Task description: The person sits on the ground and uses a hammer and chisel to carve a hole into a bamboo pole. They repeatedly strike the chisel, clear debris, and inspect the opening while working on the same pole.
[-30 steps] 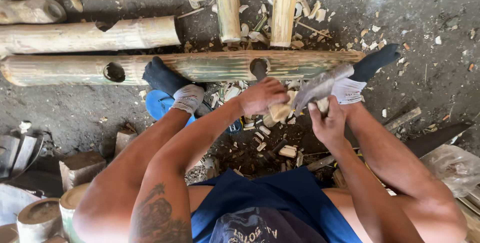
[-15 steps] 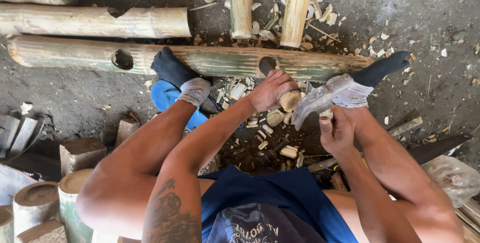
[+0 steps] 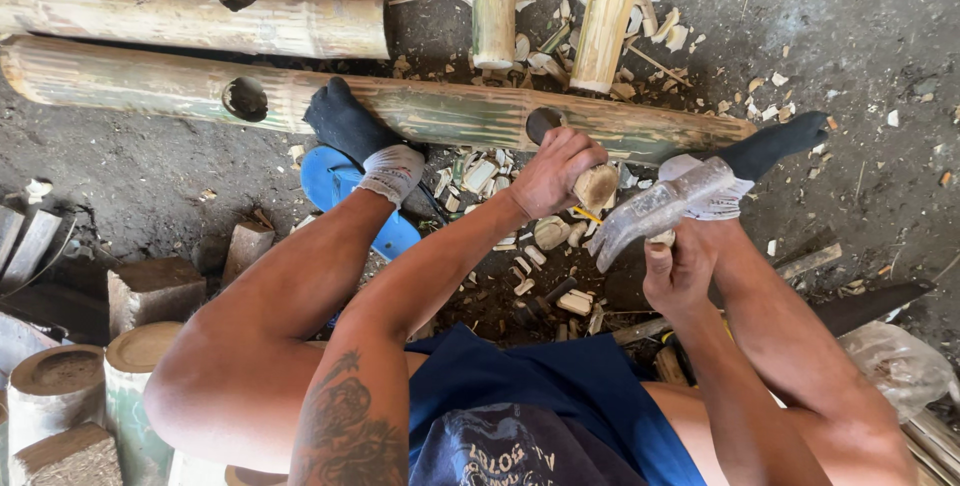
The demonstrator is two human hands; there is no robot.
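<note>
A long green bamboo pole lies across the ground with two round holes cut in it. My left hand grips a wooden-handled chisel set at the right-hand hole. My right hand is closed on the handle of a grey striking tool, whose head hangs just right of the chisel's butt. Both my feet, in dark socks, press on the pole, one at each side of that hole.
A second thick bamboo pole lies behind the first, and two thinner pieces stand end-on beyond it. Chips litter the ground around a blue sandal. Cut bamboo sections and wood blocks sit at the left. A dark blade lies at the right.
The striking tool has drawn back slightly down and right from the chisel's butt. My head has shifted, so the poles sit higher in view. Both hands keep their grips.
</note>
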